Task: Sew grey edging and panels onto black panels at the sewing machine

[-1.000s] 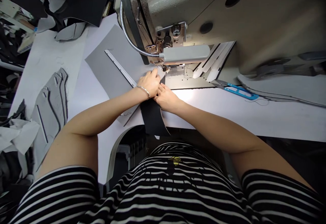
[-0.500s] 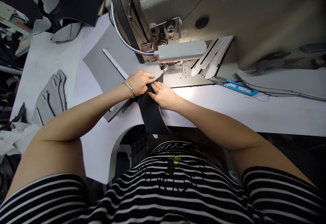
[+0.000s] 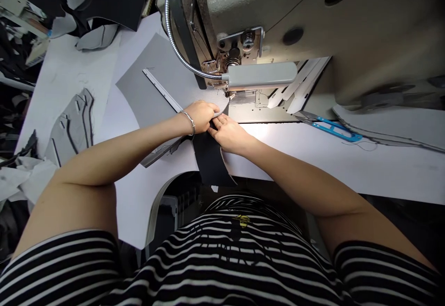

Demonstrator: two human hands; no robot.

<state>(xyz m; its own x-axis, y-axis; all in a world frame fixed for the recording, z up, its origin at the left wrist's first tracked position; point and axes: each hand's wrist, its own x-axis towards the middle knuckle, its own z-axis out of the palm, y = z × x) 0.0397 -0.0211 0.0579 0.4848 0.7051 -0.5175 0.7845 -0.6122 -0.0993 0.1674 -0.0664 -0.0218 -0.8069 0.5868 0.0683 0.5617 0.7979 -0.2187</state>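
A black fabric strip (image 3: 208,162) lies just in front of the sewing machine (image 3: 278,9), draping over the edge of the bench (image 3: 347,167). The left hand (image 3: 200,117) is clenched on a curled edge of the gray panel (image 3: 156,81) beside the machine; the right hand (image 3: 229,134) presses the strip, its grip unclear. Any finished seam is hidden beneath the hands. Blue-handled snips (image 3: 333,129) lie right of them, before the machine.

We watch from a camera worn on the person's head, facing forward and down. We sit close above the left hand (image 3: 200,117) and right hand (image 3: 230,134), with the sewing machine (image 3: 264,4) just beyond.
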